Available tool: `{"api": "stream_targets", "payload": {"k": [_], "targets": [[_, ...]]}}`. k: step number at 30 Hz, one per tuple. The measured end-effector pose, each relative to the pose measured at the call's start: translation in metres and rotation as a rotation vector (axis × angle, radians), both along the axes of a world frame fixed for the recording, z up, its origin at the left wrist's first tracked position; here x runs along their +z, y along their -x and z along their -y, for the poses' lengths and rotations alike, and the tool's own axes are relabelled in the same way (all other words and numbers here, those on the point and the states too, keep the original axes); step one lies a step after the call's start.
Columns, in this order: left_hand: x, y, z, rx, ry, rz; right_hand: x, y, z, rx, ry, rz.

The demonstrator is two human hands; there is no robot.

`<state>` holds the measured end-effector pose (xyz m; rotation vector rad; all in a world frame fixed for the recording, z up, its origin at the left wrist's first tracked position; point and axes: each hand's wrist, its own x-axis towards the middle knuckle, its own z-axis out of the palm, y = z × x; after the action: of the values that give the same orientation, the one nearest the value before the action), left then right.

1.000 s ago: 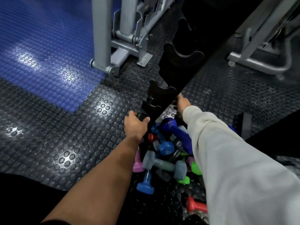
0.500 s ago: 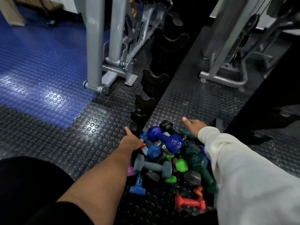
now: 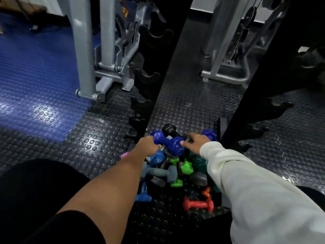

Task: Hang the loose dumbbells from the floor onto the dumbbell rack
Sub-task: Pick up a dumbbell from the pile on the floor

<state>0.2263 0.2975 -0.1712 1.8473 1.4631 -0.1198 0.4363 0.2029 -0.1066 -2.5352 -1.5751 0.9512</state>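
I am kneeling over a bumpy black rubber floor point(image 3: 193, 106) that is turning blue off to the left. A big grey machine frame point(image 3: 84, 50) is standing on it ahead of me. The tall black dumbbell rack point(image 3: 149, 80) is rising in front of me, with its curved hooks sticking out one above the other. At its foot a pile of loose dumbbells is lying on the floor. A grey dumbbell point(image 3: 161, 173) is lying in the middle of the pile, a red dumbbell point(image 3: 197, 204) is lying nearest to me, and a bright green dumbbell point(image 3: 186, 167) is sitting between them. The dark blue dumbbell point(image 3: 168, 141) is lying on top of the pile, close to the lowest hooks. My left hand point(image 3: 146, 146) is making a tight grip round its thin middle bar. My right hand point(image 3: 197, 142) is in a white sleeve, its grip is wide open, and one fingertip is touching the near end of the dark blue dumbbell.
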Motion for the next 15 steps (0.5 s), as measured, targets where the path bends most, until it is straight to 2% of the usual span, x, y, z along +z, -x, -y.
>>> {"api": "stream_targets", "payload": {"k": [9,15], "targets": [[-0.040,-0.039,-0.039,-0.080,-0.085,-0.032,-0.042,0.013,-0.016,-0.060,-0.018,-0.063],[-0.073,-0.045,-0.052,-0.075,-0.033,-0.010,-0.061,0.024,-0.023,-0.045,-0.033,-0.040]]}}
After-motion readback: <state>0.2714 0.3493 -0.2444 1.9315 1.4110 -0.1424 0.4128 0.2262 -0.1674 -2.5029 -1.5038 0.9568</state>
